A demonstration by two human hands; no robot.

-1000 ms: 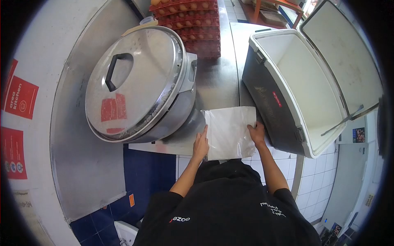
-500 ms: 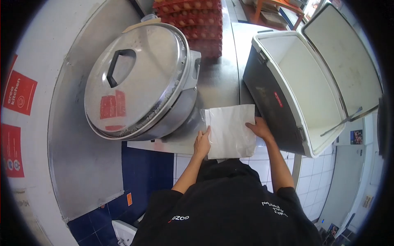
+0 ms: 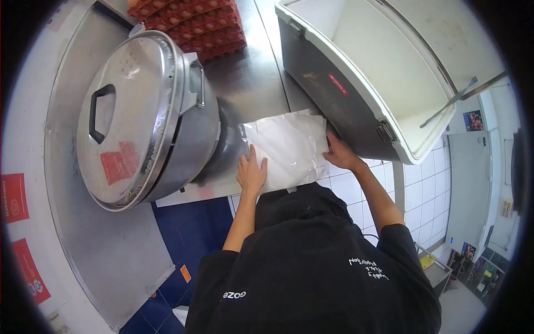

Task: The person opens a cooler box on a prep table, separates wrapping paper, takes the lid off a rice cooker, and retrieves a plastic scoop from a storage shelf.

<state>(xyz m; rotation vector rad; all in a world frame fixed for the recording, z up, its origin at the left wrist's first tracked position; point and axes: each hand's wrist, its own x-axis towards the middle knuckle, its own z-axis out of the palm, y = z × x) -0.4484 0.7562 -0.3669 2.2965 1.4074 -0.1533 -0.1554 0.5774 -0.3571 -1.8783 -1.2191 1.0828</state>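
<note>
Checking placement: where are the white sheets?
In the head view, the white sheets are near centre, between the left hand and right hand, below-left of the cooler.

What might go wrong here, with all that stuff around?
The white sheets seem to jut past the front edge of the counter, so they might slide off if the left hand lost its place at their side. The right hand is close to the open cooler and could knock it. Less likely, a jolt might upset the stacked egg trays at the back.
</note>
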